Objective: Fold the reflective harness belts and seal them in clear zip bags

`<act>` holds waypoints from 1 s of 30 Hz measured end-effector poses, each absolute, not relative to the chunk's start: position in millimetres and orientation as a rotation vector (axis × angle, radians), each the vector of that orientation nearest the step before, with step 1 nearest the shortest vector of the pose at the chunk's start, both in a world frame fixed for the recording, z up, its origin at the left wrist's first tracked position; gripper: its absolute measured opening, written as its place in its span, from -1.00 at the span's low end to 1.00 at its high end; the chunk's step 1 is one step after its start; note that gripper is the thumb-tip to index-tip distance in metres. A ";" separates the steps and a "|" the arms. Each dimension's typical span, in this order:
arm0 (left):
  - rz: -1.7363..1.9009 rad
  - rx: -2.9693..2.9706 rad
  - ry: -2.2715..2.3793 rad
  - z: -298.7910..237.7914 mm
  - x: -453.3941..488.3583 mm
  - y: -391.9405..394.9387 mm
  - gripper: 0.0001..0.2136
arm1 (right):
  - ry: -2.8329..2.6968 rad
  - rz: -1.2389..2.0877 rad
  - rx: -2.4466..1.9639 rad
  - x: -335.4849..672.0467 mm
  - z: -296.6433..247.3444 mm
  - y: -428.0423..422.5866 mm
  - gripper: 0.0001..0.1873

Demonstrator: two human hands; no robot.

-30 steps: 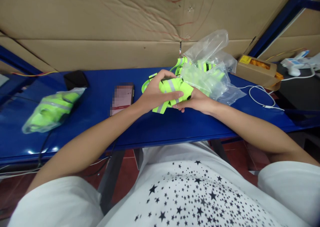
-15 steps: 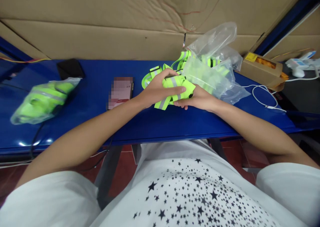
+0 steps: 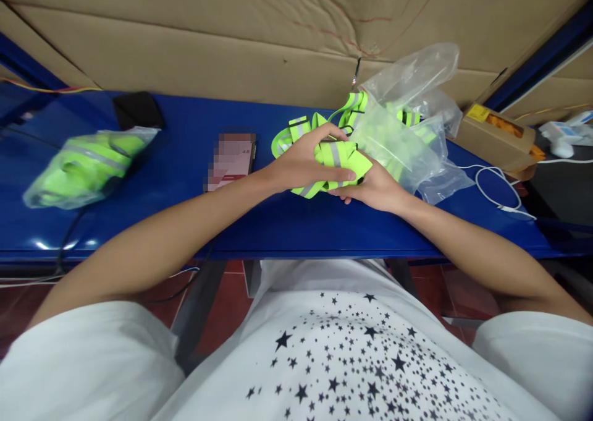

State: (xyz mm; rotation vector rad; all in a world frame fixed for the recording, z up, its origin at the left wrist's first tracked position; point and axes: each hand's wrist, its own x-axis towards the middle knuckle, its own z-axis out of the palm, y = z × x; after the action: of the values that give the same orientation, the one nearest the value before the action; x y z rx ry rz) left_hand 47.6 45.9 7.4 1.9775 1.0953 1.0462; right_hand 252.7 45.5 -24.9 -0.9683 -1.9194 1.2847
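A neon-yellow reflective strap (image 3: 338, 155) with grey stripes lies bunched between my two hands, over the blue table. My left hand (image 3: 308, 161) grips it from the left, thumb across the front and fingers over the top. From below and the right, my right hand (image 3: 375, 186) holds the same bundle; some of its fingers are hidden behind the strap. More of the yellow strapping loops out beyond my left hand. Just behind and right of my hands sits an open clear plastic bag (image 3: 393, 143) with more yellow straps in and around it.
On the left lies a clear bag packed with yellow strap (image 3: 88, 164), with a black flat object (image 3: 138, 110) behind it. A phone (image 3: 231, 158) with a blurred screen rests nearer the middle. At right are a cardboard box (image 3: 498, 136) and a white cable (image 3: 498, 186).
The view has shifted slightly, so the table things sit a little further right. Both hands keep their hold on the strap, which looks slightly more gathered at its lower end.
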 end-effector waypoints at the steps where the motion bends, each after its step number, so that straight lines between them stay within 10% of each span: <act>1: 1.061 1.983 1.099 9.8 46.9 45.9 -0.38 | -1.938 1.237 -0.960 252.1 -26.1 45.1 -0.22; 9: 1.274 1.794 1.109 25.6 40.4 49.5 -0.55 | -2.194 0.632 -0.814 262.7 0.3 51.2 -0.19; 17: 1.404 2.080 1.161 15.1 49.0 37.6 -0.53 | -1.910 1.285 -0.814 251.2 -0.2 42.8 -0.31; 30: 1.318 1.485 0.989 6.0 70.5 17.6 -0.18 | -1.631 1.180 -0.838 238.9 4.4 27.3 -0.34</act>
State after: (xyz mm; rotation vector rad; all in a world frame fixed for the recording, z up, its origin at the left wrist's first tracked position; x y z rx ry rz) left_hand 70.5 17.6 6.0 1.4854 0.9888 1.3181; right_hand 238.9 27.3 4.4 -0.8377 -1.6310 1.1804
